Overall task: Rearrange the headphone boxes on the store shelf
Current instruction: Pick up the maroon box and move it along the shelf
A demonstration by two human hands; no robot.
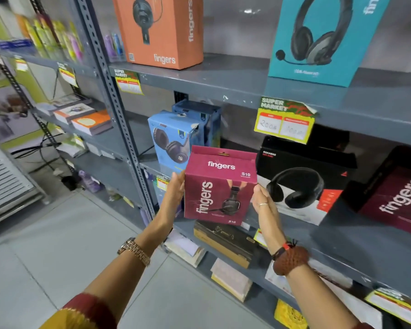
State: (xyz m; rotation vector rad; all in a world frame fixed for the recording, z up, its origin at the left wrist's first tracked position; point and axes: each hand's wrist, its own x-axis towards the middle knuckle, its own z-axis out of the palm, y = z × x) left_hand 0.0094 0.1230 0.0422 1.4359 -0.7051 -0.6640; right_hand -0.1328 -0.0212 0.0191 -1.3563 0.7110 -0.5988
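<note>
So both hands are on a maroon cardboard box point(220, 186), the "fingers S10" headset one, matte card with a little gold hang tab on its top flap. The left hand point(175, 194) is pressed flat against its left side and the right hand point(262, 205) grips the right side, fingers hidden behind it, so the box is pinched between the two palms. It's held in the air just in front of the middle shelf point(342, 236), upright, printed face toward the camera, long axis running up and down with the top tipped a bit away and the whole thing leaning slightly to the left. The shelving is grey painted metal with a perforated upright post point(119, 115). Behind the held box to the left stands a light blue box point(172, 141) with a torn top corner, and a darker blue box point(201, 115) farther back. Just to the right sits a glossy black and white box point(304, 181) showing black over-ear headphones, then another maroon box point(399, 198) at the far right, lying tilted. Up top there's an orange box point(161, 29) and a teal box point(323, 39), both standing. A yellow price tag point(285, 122) hangs off the upper shelf edge, curling at its corner. The left wrist has a metal link watch point(134, 251), the right a brown knitted-looking band point(291, 260).
</note>
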